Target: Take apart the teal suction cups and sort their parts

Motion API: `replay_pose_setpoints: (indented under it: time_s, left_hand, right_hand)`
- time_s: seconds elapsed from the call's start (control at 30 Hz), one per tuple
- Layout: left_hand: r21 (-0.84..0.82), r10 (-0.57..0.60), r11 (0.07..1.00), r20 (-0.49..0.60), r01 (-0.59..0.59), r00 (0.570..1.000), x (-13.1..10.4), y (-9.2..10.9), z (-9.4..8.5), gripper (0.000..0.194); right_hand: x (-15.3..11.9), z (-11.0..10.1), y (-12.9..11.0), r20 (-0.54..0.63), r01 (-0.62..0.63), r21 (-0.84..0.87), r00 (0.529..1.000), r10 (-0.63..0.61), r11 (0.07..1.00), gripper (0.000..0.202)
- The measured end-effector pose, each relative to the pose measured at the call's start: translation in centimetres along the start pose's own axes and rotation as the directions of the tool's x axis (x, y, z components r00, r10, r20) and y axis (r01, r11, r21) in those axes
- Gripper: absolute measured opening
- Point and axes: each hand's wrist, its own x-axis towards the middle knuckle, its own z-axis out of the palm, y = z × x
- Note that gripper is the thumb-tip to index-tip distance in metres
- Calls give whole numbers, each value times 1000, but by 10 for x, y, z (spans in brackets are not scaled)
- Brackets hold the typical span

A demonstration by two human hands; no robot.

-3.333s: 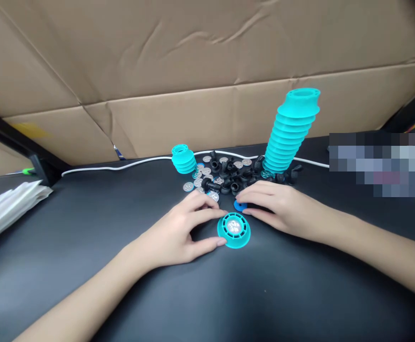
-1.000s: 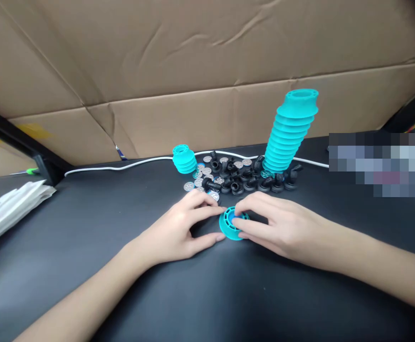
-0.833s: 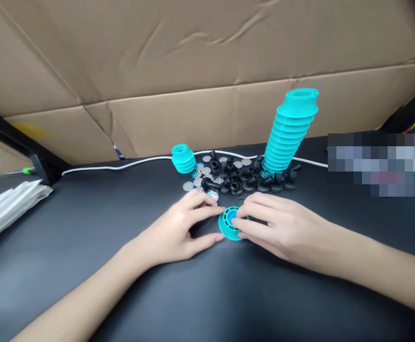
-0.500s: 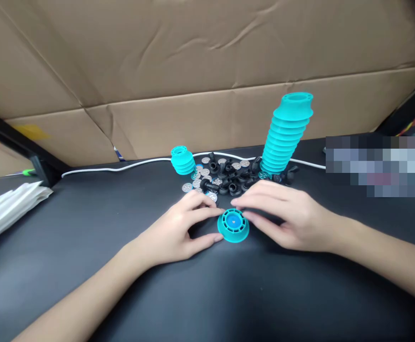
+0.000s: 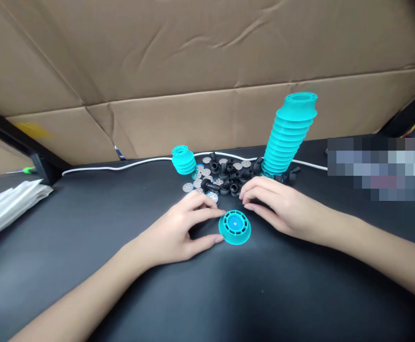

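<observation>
A round teal part (image 5: pixel 234 237) with a slotted ring and a blue centre lies flat on the black table. My left hand (image 5: pixel 181 228) holds its left edge between thumb and forefinger. Just behind and to the right of the part, my right hand (image 5: pixel 282 204) is off it, its fingers a little apart with nothing visible between them. Behind the hands lies a pile of black fittings (image 5: pixel 234 188) mixed with silver discs (image 5: pixel 188 187). A tall stack of teal parts (image 5: pixel 288 137) leans at the right of the pile, and a shorter teal stack (image 5: pixel 183 160) stands at its left.
A white cable (image 5: pixel 122 167) runs along the back of the table (image 5: pixel 193 304), before a cardboard wall (image 5: pixel 193 71). White packets (image 5: pixel 11 206) lie at the left edge. A blurred-out patch covers things at the right.
My right hand has drawn away from the teal part, back toward the black fittings. My left hand keeps its hold on the part.
</observation>
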Motion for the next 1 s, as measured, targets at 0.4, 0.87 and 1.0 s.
replay_pose_setpoints:
  time_s: [0.4, 0.87, 1.0]
  left_hand:
    - [-15, 5, 1000, 13, -5, 1000, -1, -6, 1, 34]
    - [2, 12, 1000, 1, -12, 1000, -1, -9, 5, 38]
    - [6, 8, 1000, 4, -8, 1000, -2, -9, 5, 38]
  right_hand:
    - [-1, 2, -21, 117, 144, 85, 981, -154, 986, 26]
    - [-3, -1, -20, 176, 120, 14, 977, -121, 993, 31]
    - [-2, -1, -20, 156, 128, 24, 979, -130, 991, 25]
